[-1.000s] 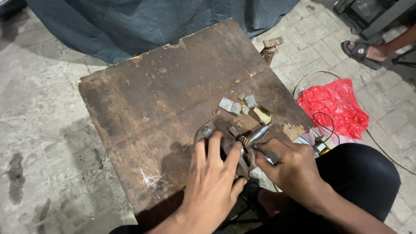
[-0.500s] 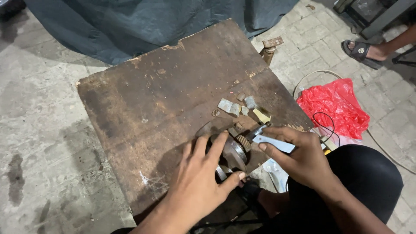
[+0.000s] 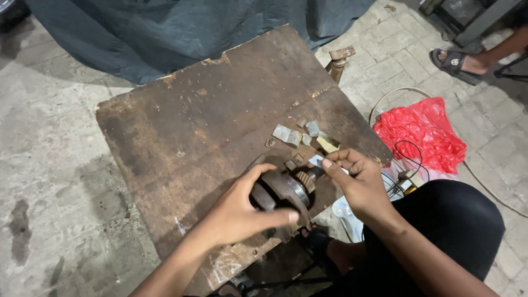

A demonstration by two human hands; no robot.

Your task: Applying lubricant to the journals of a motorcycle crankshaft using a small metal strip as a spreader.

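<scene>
A worn dark wooden board (image 3: 220,126) serves as a low work surface. My left hand (image 3: 242,212) grips a round grey metal part with a shaft and a small gear (image 3: 291,190) near the board's front edge. My right hand (image 3: 357,181) pinches a small pale flat piece (image 3: 318,161) just right of the gear end. Several small grey and yellowish scraps (image 3: 300,135) lie on the board just beyond my hands.
A red plastic bag (image 3: 421,132) and looped cables (image 3: 404,159) lie on the paved floor to the right. A dark tarp (image 3: 192,27) covers the far side. Another person's sandalled foot (image 3: 456,60) is at top right. A small metal stand (image 3: 338,60) sits by the board's far right corner.
My left hand has lifted and curled around the metal part, tipping it up. My right hand has shifted slightly up and right, still pinching the small flat piece.
</scene>
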